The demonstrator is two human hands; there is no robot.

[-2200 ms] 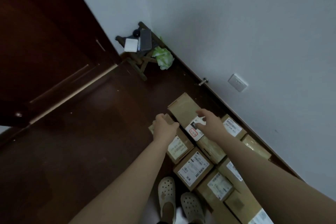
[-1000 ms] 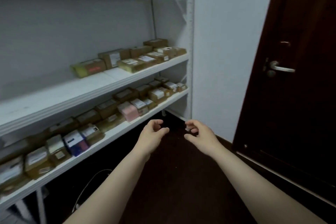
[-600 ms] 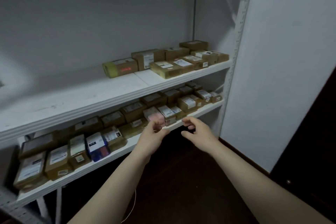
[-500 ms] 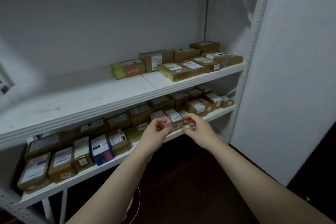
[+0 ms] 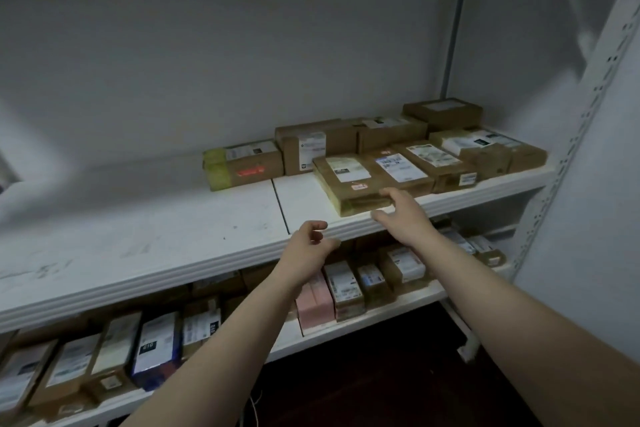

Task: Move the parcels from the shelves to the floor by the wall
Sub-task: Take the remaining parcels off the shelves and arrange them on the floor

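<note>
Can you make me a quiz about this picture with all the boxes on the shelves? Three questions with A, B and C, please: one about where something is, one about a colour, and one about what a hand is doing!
1. Where is the pink parcel?
A) on the floor
B) on the lower shelf
C) in a hand

2. What colour is the tape on the leftmost parcel on the middle shelf?
A) blue
B) black
C) yellow-green

3. What does the left hand hold?
A) nothing
B) a parcel
C) a pen

Answers:
1 B: it stands on the shelf under the middle one.
2 C: yellow-green tape wraps its left end.
3 A: its fingers curl loosely around nothing, in front of the shelf edge.
</note>
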